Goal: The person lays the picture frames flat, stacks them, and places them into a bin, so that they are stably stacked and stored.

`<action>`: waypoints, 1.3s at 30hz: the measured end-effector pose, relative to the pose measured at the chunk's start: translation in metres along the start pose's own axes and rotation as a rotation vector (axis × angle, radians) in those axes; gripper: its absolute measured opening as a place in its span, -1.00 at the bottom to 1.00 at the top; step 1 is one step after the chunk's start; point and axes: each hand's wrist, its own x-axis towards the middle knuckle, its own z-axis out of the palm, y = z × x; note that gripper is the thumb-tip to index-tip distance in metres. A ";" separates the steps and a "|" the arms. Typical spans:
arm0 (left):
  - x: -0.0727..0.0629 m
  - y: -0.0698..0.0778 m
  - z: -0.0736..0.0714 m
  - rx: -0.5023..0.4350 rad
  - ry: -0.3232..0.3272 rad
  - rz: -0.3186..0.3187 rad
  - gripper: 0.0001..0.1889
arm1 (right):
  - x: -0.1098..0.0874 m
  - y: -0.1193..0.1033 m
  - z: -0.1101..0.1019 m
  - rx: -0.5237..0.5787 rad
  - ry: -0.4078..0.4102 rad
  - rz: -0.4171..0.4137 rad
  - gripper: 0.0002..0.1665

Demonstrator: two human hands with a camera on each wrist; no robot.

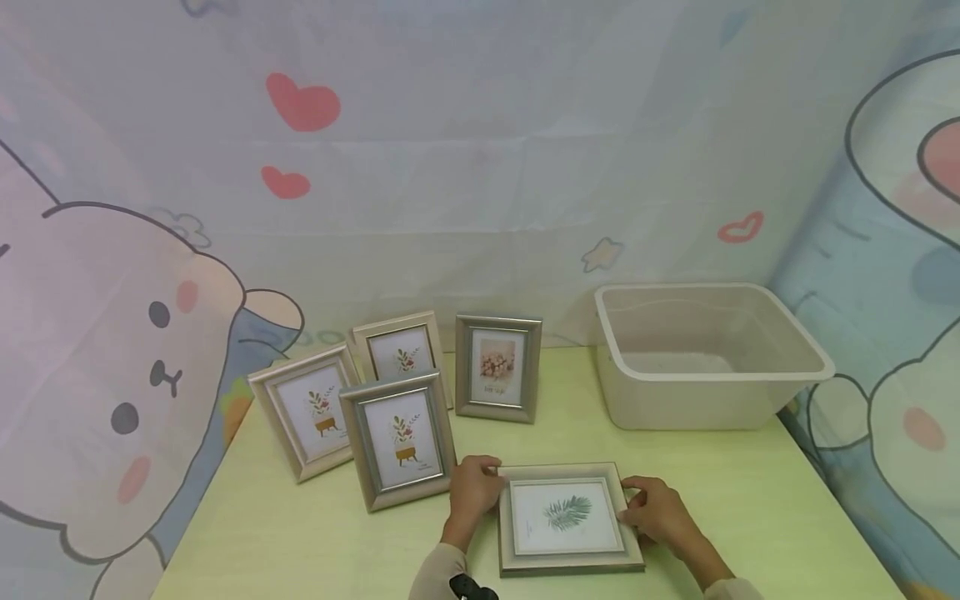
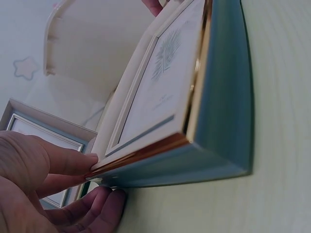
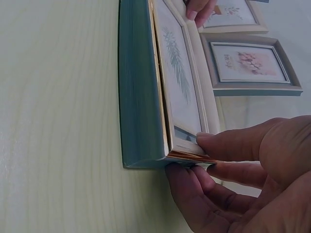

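Note:
A picture frame (image 1: pixel 567 517) with a green leaf print lies face up near the front of the table. My left hand (image 1: pixel 474 492) grips its upper left corner, and in the left wrist view that hand (image 2: pixel 36 182) has its fingers against the frame's side and edge. At the right edge my right hand (image 1: pixel 663 512) pinches the frame, thumb on the face and fingers at the side, as the right wrist view of the hand (image 3: pixel 252 170) shows. A thick teal side (image 3: pixel 138 87) shows below a gold-coloured edge; whether this is one frame or two stacked, I cannot tell.
Left of the hands, several picture frames stand propped up: a grey one (image 1: pixel 405 440), a cream one (image 1: pixel 311 408) and another cream one (image 1: pixel 405 350) behind. A grey frame (image 1: pixel 498 367) with a flower print stands farther back. A beige bin (image 1: pixel 697 404) occupies the back right.

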 end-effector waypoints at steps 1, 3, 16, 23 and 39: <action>0.000 0.001 0.000 0.002 0.001 -0.001 -0.74 | 0.000 0.000 0.000 -0.001 0.001 0.000 -0.33; -0.001 0.002 -0.001 0.002 0.002 -0.006 -0.74 | 0.000 0.000 0.000 -0.004 0.002 0.003 -0.33; -0.007 0.008 -0.005 0.002 0.045 0.036 -0.73 | 0.001 0.000 -0.001 -0.020 0.001 -0.008 -0.33; -0.009 0.007 -0.007 0.022 0.047 0.031 -0.71 | 0.003 -0.001 0.002 -0.039 -0.005 0.003 -0.34; -0.011 0.004 -0.005 0.041 0.100 0.016 -0.72 | 0.003 -0.005 0.005 -0.021 -0.013 -0.014 -0.35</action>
